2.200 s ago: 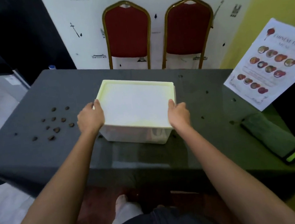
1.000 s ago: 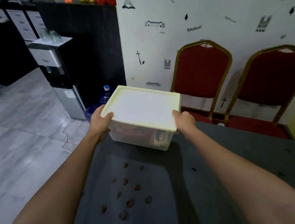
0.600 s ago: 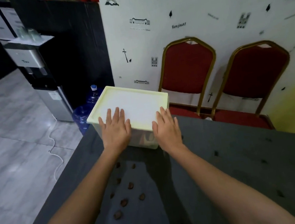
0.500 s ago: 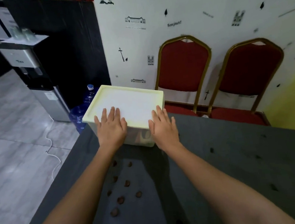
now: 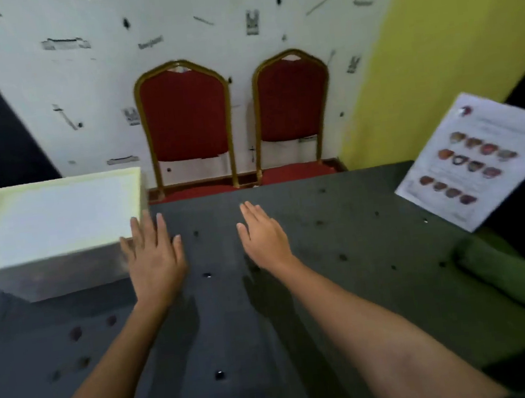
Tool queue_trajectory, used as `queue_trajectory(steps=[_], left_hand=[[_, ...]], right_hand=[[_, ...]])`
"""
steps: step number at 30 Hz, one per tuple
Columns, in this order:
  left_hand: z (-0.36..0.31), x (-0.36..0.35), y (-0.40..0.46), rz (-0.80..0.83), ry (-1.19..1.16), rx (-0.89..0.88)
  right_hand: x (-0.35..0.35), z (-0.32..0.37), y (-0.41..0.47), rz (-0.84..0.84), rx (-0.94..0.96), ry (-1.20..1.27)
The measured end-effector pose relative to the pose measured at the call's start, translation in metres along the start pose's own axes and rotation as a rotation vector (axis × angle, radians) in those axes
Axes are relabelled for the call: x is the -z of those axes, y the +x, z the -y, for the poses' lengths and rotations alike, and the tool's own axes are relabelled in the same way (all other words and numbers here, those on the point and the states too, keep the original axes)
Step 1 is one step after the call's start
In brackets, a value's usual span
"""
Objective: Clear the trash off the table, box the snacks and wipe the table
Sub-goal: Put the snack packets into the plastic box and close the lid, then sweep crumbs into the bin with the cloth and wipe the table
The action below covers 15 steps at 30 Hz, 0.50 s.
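Note:
A clear plastic snack box with a pale yellow lid (image 5: 54,219) stands at the far left corner of the dark grey table (image 5: 348,303). My left hand (image 5: 155,257) hovers flat with straight fingers just right of the box's near corner, holding nothing. My right hand (image 5: 263,234) is spread open over the middle of the table, also holding nothing. A folded green cloth (image 5: 512,281) lies at the table's right edge. Several small brown crumbs (image 5: 77,333) dot the tabletop at the left, and dark specks (image 5: 219,374) are scattered across the middle.
Two red chairs with gold frames (image 5: 187,122) stand behind the table against a white decorated wall. A laminated food menu (image 5: 475,158) leans at the right, next to a yellow wall. The frame is motion-blurred.
The box was carried from the table's middle to the far left corner and set down. Both hands came off its lid and moved right, and my view swung right.

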<state>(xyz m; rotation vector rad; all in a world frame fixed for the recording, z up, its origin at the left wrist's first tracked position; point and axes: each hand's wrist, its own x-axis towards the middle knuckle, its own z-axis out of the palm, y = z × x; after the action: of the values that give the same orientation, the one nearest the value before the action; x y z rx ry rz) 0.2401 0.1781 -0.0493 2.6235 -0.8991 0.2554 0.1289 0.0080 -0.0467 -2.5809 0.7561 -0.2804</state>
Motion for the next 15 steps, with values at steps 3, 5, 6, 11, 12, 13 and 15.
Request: queue_trajectory(steps=[3,5,6,11,12,13,15], left_hand=[[-0.086,-0.032,-0.027,0.09,-0.051,-0.185],[-0.145,-0.05,-0.051,0.213,-0.101,-0.316],[-0.174,-0.06,-0.064,0.271,-0.12,-0.386],[-0.3,-0.101,-0.126,0.486,-0.084,-0.675],[-0.32,-0.11,-0.139,0.524,-0.065,-0.712],[-0.336,-0.116,-0.149,0.553,-0.044,-0.748],[-0.368,-0.13,-0.17,0.627,-0.012,-0.787]], right_hand=[[0.032,-0.091,-0.045,-0.097,-0.181,-0.073],[0.057,-0.15,-0.083,-0.15,-0.304,-0.133],[0.07,-0.179,-0.103,-0.177,-0.366,-0.155],[0.128,-0.303,-0.187,-0.234,-0.636,-0.264],[0.138,-0.323,-0.199,-0.202,-0.694,-0.279],[0.147,-0.34,-0.208,-0.165,-0.75,-0.287],[0.163,-0.376,-0.223,-0.059,-0.835,-0.282]])
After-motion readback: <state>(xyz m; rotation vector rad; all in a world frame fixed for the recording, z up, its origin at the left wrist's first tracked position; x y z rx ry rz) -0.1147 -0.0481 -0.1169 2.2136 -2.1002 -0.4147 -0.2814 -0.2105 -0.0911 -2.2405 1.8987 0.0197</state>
